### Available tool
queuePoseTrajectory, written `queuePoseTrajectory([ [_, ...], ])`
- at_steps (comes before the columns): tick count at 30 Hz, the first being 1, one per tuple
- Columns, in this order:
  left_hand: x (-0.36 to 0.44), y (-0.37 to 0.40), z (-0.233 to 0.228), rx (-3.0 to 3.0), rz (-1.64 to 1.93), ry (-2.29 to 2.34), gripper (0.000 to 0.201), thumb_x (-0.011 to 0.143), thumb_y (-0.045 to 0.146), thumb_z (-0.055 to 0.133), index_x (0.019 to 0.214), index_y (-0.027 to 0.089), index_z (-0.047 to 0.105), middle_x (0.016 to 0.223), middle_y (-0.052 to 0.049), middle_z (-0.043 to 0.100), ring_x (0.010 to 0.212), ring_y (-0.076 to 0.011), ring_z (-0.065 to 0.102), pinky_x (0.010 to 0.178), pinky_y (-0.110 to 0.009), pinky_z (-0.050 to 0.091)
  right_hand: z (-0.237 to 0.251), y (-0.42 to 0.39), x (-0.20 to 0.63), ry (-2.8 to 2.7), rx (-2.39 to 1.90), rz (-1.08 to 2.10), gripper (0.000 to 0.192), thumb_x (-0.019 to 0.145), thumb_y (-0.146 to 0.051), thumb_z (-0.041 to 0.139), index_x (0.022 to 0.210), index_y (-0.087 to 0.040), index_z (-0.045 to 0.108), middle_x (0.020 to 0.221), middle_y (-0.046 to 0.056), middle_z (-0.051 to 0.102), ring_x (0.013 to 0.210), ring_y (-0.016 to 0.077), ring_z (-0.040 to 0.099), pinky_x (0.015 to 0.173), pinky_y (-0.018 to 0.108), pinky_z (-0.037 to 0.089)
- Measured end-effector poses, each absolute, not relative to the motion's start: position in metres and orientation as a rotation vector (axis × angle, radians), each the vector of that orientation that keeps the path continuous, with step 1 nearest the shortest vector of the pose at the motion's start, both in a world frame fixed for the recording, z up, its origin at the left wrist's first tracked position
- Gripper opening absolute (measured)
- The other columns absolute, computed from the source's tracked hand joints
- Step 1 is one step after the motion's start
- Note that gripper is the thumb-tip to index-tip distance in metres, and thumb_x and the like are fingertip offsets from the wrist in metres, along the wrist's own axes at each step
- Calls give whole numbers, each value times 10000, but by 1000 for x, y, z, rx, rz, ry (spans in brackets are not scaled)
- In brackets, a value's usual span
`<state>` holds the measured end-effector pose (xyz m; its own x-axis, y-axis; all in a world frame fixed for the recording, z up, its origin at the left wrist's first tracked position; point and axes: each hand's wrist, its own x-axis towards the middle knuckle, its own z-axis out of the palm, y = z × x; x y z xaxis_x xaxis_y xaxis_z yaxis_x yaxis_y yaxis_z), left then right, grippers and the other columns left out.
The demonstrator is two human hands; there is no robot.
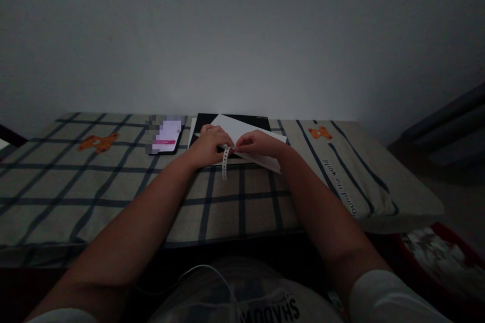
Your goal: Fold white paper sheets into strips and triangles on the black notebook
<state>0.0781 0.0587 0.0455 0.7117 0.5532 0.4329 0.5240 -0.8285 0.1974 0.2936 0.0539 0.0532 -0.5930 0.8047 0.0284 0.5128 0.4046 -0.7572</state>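
In the head view my left hand lies over a white sheet of paper, its fingers bent down and closed against the sheet. My right hand is closed in a pinch, fingertips almost meeting those of the left hand. From between the fingertips a narrow white paper strip with a row of holes curls down toward me. The strip seems to join the sheet's edge, though the fingers hide the joint. Under the sheet is a black notebook cover or board with small holes along its upper right edge.
A phone with a lit screen lies left of the paper. The table wears a checked cloth with orange bear prints, against a grey wall. A white cable crosses my lap. At lower right stands a red bin holding crumpled white paper.
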Motion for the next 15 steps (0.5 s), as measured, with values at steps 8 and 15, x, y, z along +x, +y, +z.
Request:
queuePoseTrajectory([
  [8,79,55,50,2830,760,929,186,808,362,590,825,208,694,841,-35,695,900,-221,560,872,-411,262,50,56,297,-2206,-1143,1100,305,773,-413,639,880,-141,723,839,56,693,740,136,572,692,264,414],
  [15,78,58,47,2836,765,919,149,776,351,631,809,222,698,818,-24,685,892,-214,555,884,-413,255,52,56,297,-2244,-1188,1104,312,767,-411,634,883,-137,727,792,45,677,691,129,539,641,260,384],
])
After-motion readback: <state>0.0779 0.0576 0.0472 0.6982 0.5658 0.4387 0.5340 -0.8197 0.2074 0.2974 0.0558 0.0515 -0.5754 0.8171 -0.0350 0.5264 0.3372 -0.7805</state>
